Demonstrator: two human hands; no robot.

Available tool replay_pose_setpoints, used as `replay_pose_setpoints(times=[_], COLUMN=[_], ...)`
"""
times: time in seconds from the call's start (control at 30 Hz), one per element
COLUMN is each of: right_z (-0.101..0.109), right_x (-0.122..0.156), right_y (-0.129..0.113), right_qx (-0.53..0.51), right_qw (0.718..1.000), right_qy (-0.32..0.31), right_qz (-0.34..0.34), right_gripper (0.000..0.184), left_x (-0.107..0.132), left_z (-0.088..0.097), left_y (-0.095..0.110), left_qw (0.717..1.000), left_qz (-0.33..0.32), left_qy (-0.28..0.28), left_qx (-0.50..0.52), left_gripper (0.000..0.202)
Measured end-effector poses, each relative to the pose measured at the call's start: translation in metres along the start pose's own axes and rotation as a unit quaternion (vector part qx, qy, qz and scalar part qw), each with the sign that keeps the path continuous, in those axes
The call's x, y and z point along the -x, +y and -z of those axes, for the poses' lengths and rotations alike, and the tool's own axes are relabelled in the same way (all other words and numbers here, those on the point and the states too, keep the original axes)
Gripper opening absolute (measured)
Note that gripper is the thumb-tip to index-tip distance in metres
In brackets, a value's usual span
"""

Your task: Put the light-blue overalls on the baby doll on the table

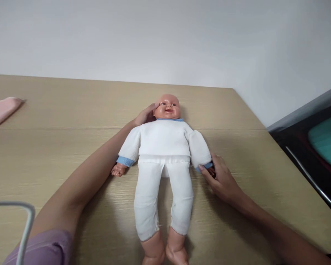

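Observation:
A baby doll (164, 140) lies on its back on the wooden table, with its bald head at the far end and its bare feet toward me. It wears a white fleecy top with blue cuffs and collar, and white trousers. My left hand (146, 114) cups the side of the doll's head; some of its fingers are hidden behind the head. At the doll's other side, my right hand (223, 177) is closed round the blue cuff (209, 165) and the small hand, with the thumb on the near side.
The wooden table (57, 99) runs to a pale wall (154, 40) behind. A pink cloth (2, 110) lies at the far left. A white cable or tube (27, 221) curves at the lower left. Beyond the table's right edge is a dark object with a teal panel (328, 140).

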State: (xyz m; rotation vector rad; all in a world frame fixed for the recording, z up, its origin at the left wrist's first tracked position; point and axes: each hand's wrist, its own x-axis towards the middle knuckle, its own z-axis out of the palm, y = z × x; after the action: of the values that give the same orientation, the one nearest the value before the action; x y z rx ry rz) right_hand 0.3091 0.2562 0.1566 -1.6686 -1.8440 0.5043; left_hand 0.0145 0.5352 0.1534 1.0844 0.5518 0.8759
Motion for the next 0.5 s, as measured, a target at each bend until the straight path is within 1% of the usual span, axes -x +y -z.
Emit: replay_pose_setpoints(times=[0.17,0.33,0.5], right_z=[-0.0009,-0.0017,-0.0062], right_x=[-0.0012,-0.0029,-0.0067], right_y=[0.0008,0.0025,0.0082], right_qx=[0.006,-0.003,0.002], right_qw=[1.000,1.000,0.999], right_qy=[0.007,0.003,0.023], right_qz=[0.007,0.015,0.029], right_gripper=[0.039,0.046,0.048], left_x=[-0.0013,0.0020,0.0006], left_z=[0.0012,-0.0016,-0.0012], left_y=[-0.0018,0.0003,0.0011], left_qw=[1.000,0.999,1.000], left_qz=[0.006,0.004,0.001], left_qy=[0.011,0.018,0.015], left_qx=[-0.013,-0.027,-0.020], left_gripper=[0.056,0.051,0.049])
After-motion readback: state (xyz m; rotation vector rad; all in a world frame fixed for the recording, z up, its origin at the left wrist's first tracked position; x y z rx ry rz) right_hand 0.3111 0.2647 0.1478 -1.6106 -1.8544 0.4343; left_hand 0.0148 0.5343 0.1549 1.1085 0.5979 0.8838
